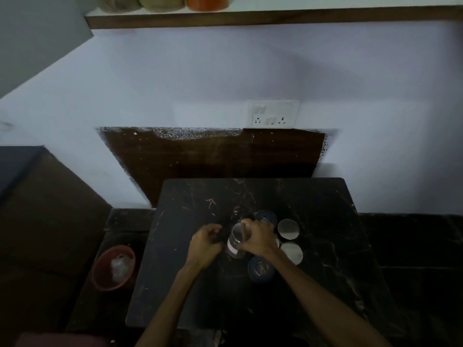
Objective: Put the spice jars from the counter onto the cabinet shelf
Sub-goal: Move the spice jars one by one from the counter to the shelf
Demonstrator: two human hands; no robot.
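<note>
Dim kitchen, black marble counter (190, 284) against a pale wall, shelf (250, 18) at 12 o'clock. Right hand (258, 240) grasps an upright spice jar (235, 242), long axis vertical; left hand (205, 245) at its 9 o'clock is loosely curled, holding nothing.

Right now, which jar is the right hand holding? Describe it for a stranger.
On the dark marble counter, find the cluster of jars near the middle. The held jar stands at its left edge under the right hand; it alone shows a see-through side with a pale label.
</note>
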